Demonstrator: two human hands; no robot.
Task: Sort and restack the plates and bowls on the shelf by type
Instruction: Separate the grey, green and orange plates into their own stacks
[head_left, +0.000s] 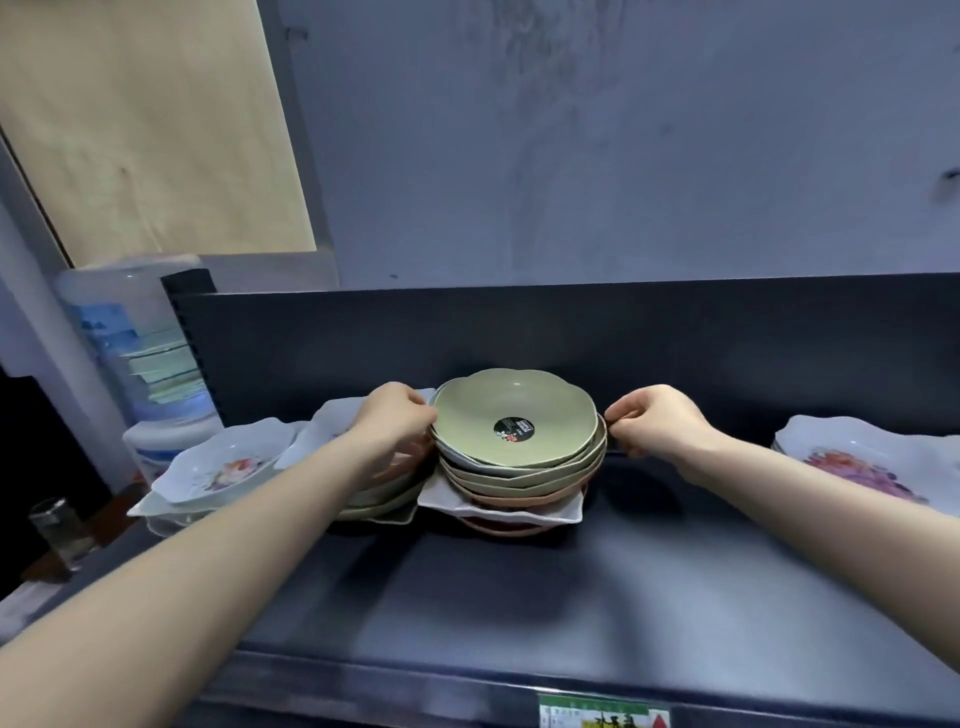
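A mixed stack of dishes (519, 480) stands at the middle back of the dark shelf (519, 597). On top lies a green scalloped bowl (467, 421) with a round black label in its middle. Below it sit more green bowls, pink ones and a white square plate (441, 496). My left hand (397, 418) grips the left rim of the upper green bowls. On the right rim of the same bowls my right hand (652, 421) pinches with closed fingers.
White square flowered plates (228, 467) lie stacked at the left, partly under my left forearm. Another flowered white plate (852, 457) sits at the far right. A water jug (135, 338) stands beyond the shelf's left end. The shelf's back panel (571, 332) rises behind the stack.
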